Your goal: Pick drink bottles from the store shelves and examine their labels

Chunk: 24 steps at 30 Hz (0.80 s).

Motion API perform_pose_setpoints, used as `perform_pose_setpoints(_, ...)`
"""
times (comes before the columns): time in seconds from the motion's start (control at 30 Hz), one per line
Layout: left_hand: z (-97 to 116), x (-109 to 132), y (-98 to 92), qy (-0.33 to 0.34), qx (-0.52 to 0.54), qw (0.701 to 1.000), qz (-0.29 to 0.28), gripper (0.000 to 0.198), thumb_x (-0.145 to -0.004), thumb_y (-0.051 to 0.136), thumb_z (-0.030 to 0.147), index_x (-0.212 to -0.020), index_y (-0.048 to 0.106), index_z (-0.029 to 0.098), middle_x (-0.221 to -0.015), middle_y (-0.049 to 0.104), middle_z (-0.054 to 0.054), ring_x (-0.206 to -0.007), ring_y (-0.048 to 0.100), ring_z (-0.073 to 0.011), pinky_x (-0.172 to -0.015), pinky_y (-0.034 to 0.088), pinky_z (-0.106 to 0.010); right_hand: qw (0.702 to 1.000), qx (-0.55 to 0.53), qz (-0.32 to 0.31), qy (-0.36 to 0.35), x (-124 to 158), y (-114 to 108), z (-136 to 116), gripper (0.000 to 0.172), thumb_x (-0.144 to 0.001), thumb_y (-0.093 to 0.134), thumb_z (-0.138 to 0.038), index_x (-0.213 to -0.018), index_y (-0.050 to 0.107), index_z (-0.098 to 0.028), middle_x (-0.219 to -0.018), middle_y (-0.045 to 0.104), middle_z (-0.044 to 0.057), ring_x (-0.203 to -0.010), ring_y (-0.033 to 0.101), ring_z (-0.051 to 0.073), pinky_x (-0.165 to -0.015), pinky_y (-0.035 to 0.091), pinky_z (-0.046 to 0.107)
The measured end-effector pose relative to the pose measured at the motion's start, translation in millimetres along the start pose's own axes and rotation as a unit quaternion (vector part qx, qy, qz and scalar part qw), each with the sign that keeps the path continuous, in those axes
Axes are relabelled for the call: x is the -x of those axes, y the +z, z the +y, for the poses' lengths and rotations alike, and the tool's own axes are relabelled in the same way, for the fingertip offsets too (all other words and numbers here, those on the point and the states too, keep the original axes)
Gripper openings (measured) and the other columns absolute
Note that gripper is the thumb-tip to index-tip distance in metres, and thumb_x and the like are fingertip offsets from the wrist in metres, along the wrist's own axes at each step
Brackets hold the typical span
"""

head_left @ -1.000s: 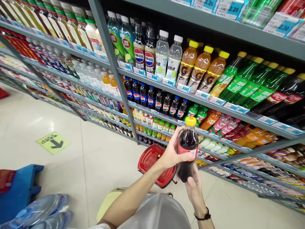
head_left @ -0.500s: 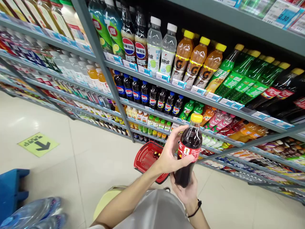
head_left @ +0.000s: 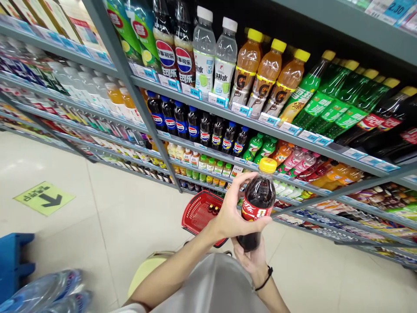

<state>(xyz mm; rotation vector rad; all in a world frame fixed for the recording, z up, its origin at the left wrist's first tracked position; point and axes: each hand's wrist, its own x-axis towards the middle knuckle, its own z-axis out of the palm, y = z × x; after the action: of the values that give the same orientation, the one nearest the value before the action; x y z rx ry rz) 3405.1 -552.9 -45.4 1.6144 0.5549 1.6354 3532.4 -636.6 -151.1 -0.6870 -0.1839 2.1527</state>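
Note:
A dark cola bottle (head_left: 260,193) with a yellow cap and red label is held in front of me, nearly upright with its top leaning right. My left hand (head_left: 233,211) wraps round its middle, thumb across the front at the label's lower edge. Beneath, my right hand (head_left: 252,258) supports the bottle's base; the bottle hides part of its fingers. A black band circles the right wrist. Behind and left of the hands, a red basket (head_left: 198,211) on the floor has a few small dark items inside.
Shelves (head_left: 208,102) of drink bottles run across the front. A yellow-green arrow sign (head_left: 44,198) lies on the floor at left. Large water bottles (head_left: 48,289) and a blue plastic object (head_left: 14,256) are at the lower left; a pale yellow round object (head_left: 146,271) is beside me.
The bottle has turned in my hands, so its label shows a different part. The view has shifted slightly, and the front shelf bottles look a little larger.

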Motion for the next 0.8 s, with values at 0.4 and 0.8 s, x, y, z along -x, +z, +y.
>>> perform_pose_setpoints(0.4, -3.3, -0.2, 2.5, -0.031, 0.019, 0.999, 0.004, 0.097, -0.07, 0.091, 0.027, -0.155, 0.043, 0.032, -0.147, 0.051, -0.01, -0.134, 0.057, -0.0306, -0.113, 0.049, -0.041, 1.0, -0.001, 0.022, -0.01, -0.9, 0.4, 0.1, 0.069, -0.065, 0.083, -0.082, -0.092, 0.079, -0.018, -0.05, 0.064, -0.001, -0.028, 0.035, 0.005, -0.026, 0.011, 0.013)
perform_pose_setpoints(0.8, -6.7, -1.0, 1.9, -0.029, 0.013, 0.999, 0.007, 0.097, -0.071, 0.09, 0.025, -0.155, 0.042, 0.029, -0.146, 0.051, -0.011, -0.133, 0.057, -0.0308, -0.115, 0.048, -0.042, 1.0, 0.007, -0.018, 0.016, -5.2, -1.4, -2.7, 0.077, -0.062, 0.084, -0.084, -0.091, 0.077, -0.014, -0.055, 0.068, 0.001, -0.026, 0.029, 0.0, -0.027, 0.007, 0.012)
